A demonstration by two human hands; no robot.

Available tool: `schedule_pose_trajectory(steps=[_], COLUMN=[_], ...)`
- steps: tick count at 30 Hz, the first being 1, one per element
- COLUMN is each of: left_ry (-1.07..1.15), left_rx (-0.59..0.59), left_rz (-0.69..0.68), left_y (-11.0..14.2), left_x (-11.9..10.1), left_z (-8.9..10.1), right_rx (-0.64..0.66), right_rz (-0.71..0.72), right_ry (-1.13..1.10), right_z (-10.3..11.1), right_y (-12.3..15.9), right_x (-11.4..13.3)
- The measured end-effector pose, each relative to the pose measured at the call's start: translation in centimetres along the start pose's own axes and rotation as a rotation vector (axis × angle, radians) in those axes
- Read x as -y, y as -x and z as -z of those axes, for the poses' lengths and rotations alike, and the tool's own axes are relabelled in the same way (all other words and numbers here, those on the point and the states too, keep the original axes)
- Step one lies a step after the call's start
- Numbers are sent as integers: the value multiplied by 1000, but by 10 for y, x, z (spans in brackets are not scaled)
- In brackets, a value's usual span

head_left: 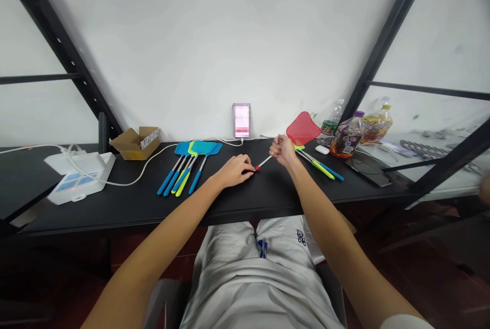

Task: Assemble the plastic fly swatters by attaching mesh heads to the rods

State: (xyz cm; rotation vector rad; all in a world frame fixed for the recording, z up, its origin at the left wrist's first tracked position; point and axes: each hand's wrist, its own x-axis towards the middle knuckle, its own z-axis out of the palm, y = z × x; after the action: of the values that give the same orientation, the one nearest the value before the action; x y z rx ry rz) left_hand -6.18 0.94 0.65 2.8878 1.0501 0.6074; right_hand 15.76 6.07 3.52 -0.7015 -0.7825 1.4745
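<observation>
Fingers (247,167) of our left hand (230,171) pinch the red swatter (302,127) at its handle end (258,168); from them its long axis slants away rightward, through our right hand's (282,149) curled grip on the shaft (265,162). That fist is nearer the mesh head (306,131), just beyond its knuckles.

The screen of the upright phone (242,120) at the far wall is pixelated, its content unreadable. The person's right hand (282,150) hides part of the red fly swatter (303,128), and the left hand (236,170) covers its handle end, so the full length of the handle cannot be told. Overlapping blue heads on the left partly hide a yellow-green swatter (182,184). Print on the purple-capped bottle (347,136) is too small to read. The right sleeve (405,322) is cut off by the near edge.
</observation>
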Motion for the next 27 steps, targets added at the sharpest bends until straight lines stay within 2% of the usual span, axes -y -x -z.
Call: schedule_pose_trajectory(steps=[6, 10, 16, 27], left_ry=[-7, 83, 135, 292], left_rx=[-28, -124, -125, -71], left_rz=[-11, 139, 305, 269], left_y=[-2, -7, -16, -17], left_x=[-3, 0, 5, 14], left_z=[-5, -18, -31, -25], right_rx=[-21, -27, -28, -28], right_rz=[4, 8, 7, -14], right_ry=[-10, -10, -16, -29], right_z=[0, -1, 0, -3], right_y=[1, 1, -1, 3], right_x=[0, 0, -2, -1])
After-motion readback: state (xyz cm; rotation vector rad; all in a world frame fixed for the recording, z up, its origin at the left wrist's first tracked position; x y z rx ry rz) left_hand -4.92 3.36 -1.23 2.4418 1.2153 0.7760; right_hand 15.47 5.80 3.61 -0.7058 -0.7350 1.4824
